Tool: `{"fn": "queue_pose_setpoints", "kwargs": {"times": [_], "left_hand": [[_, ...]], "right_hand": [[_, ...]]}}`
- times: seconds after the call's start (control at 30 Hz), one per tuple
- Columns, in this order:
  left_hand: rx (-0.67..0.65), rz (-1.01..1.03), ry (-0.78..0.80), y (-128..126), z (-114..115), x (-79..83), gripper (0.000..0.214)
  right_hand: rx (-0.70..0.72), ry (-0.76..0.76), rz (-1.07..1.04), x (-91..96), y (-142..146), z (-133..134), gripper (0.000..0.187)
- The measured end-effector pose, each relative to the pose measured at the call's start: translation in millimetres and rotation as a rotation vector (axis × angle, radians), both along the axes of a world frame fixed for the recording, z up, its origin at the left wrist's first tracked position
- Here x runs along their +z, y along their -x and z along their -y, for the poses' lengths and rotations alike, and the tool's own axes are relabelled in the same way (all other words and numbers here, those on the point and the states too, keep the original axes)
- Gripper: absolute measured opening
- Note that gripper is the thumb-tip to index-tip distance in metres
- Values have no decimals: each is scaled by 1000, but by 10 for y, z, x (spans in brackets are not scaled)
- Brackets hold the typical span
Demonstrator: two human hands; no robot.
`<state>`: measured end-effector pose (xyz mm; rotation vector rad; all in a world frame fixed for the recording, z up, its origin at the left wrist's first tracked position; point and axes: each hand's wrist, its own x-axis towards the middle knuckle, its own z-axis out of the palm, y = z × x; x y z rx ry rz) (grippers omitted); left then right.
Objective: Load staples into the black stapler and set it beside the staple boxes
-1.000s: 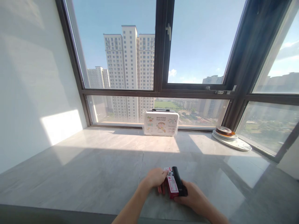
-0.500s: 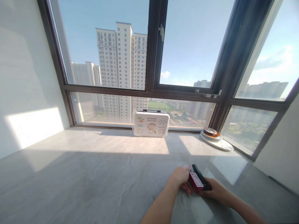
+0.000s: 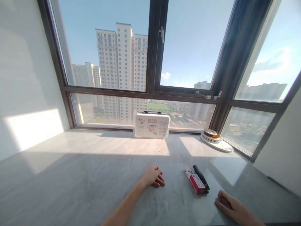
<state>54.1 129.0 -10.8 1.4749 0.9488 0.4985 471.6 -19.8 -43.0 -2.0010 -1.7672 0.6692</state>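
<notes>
Loosely curled hands flank an oblong box atop a marbled counter

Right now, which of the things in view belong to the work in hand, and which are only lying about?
Likely in the work, lying between the left hand and right hand:
red-and-white box
black object alongside it

Apparently just lying about, farther back:
white printed case, standing upright
stack of plates, towards the right
</notes>
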Motion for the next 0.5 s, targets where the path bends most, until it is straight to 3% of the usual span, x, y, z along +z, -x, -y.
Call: {"fn": "queue_pose_setpoints", "kwargs": {"times": [0.1,0.2,0.27,0.37,0.5], "left_hand": [[20,34,23,533,253,11,47],[20,39,-15,768,566,-22,42],[31,-1,-210,795,770,-64,36],[-3,-191,-611,744,1010,-115,38],[-50,-469,-794,578,1108,-144,59]], "right_hand": [[13,-15,99,0,443,129,38],[139,-74,148,87,1155,147,38],[229,-121,111,148,1653,82,38],[214,-206,-71,207,2257,-127,38],[208,-181,-458,252,2799,-440,48]]}}
